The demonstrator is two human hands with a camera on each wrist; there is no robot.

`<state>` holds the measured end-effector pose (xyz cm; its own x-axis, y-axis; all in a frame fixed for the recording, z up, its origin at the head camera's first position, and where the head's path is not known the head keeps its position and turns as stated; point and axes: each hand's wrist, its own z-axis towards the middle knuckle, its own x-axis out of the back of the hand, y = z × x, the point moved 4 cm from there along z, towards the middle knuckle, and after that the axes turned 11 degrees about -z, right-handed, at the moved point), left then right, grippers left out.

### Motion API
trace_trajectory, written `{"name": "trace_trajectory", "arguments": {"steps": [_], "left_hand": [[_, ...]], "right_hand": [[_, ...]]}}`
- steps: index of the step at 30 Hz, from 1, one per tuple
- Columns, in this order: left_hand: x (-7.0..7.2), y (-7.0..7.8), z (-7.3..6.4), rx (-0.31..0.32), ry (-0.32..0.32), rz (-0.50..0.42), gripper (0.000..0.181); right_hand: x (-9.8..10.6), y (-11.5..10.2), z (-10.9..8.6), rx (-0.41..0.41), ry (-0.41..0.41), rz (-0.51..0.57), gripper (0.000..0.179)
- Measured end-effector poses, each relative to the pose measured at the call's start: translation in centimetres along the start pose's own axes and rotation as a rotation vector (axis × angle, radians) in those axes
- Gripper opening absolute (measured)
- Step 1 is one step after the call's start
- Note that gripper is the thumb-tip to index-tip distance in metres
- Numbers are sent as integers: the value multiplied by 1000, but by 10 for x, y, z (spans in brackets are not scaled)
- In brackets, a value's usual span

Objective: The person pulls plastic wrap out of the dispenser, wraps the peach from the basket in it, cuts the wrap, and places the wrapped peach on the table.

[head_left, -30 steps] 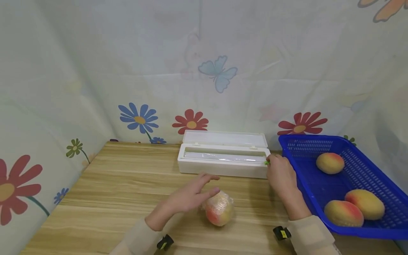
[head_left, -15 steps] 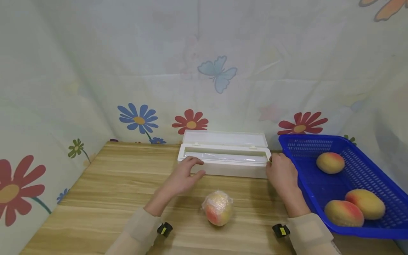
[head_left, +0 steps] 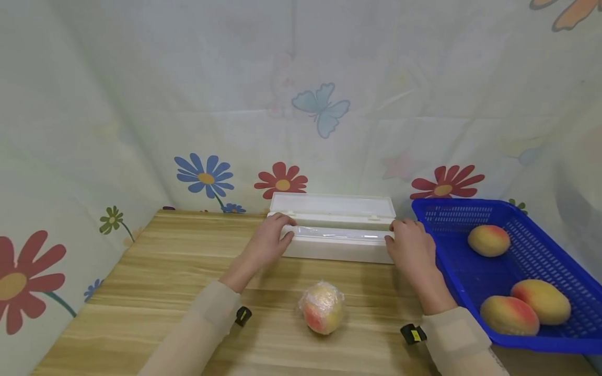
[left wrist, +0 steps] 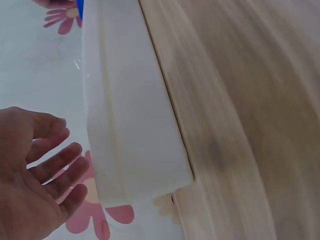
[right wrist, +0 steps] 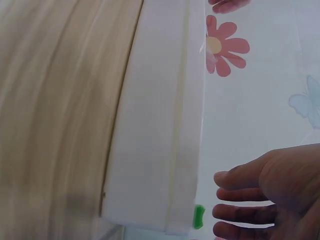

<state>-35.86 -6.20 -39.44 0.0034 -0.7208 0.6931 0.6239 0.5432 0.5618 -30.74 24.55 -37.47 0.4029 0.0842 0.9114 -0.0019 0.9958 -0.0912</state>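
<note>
A long white cling film dispenser box [head_left: 336, 251] stands at the back of the table, its lid [head_left: 331, 204] tipped back. A roll of clear film [head_left: 338, 233] shows inside. My left hand [head_left: 267, 241] is at the box's left end, fingers loosely bent with nothing in them in the left wrist view. My right hand [head_left: 414, 249] is at the right end, fingers loosely extended; in the right wrist view they lie just beside a green tab [right wrist: 199, 216], apart from it. In front of the box sits a yellow-and-red, mango-like fruit [head_left: 323, 309] wrapped in clear film.
On the right, a blue plastic basket [head_left: 463, 308] holds 3 unwrapped fruits, one of them [head_left: 489, 241] towards the back. A flowered curtain [head_left: 226, 94] hangs behind the wooden table [head_left: 188, 261].
My left hand has moved from beside the wrapped fruit forward and left to the box's left end. My right hand has let go of the green tab and shifted slightly upward.
</note>
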Motion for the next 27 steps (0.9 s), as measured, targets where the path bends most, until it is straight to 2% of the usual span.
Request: {"name": "trace_trajectory", "arguments": {"steps": [3,8,13,15,19,27], "left_hand": [[1,-6,11,7,-28,66,15],[-1,-13,28,87,-115,140,15],[-7,-14,41,156,-210,136,16],[-10,-14,45,169,-230,125,17],[-15,-14,49,187,-265,146,19],[-20,-18,53,188,-308,203,25]], "right_hand": [[2,-6,7,33,-39,-20,21],[0,-14,20,86,-158,-50,19],[-5,-18,30,118,-298,-75,20],[-7,-19,33,136,-333,-87,19],[-8,-21,37,173,-374,-95,18],[-6,-27,42,221,-421,-38,18]]}}
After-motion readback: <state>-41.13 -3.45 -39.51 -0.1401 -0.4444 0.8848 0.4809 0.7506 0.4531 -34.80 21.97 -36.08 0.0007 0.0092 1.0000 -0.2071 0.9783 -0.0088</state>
